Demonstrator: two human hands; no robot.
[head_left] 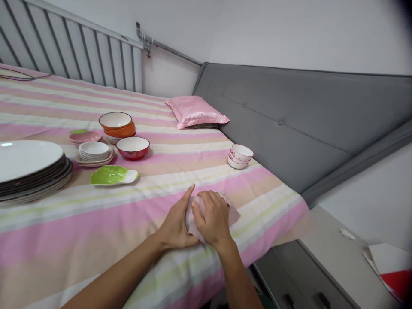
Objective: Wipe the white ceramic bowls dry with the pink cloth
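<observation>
Over the near edge of the striped bed, my left hand (177,223) cups the side of a pale rounded dish, its thumb pointing up. A thin pale pink cloth (233,214) covers most of that dish, so its exact kind is hidden. My right hand (212,216) presses on top with curled fingers, gripping the cloth against the dish. Beyond the hands, a small stack of white bowls with red rims (240,156) stands on the bed. To the left lies a green and white leaf-shaped dish (112,175).
A tall stack of plates (28,159) sits at left. Near it are a red bowl (133,148), orange bowls (117,124), small white dishes (94,150) and a pink dish (85,137). A pink pillow (196,110) leans by the grey headboard (283,116). A nightstand (334,244) stands right.
</observation>
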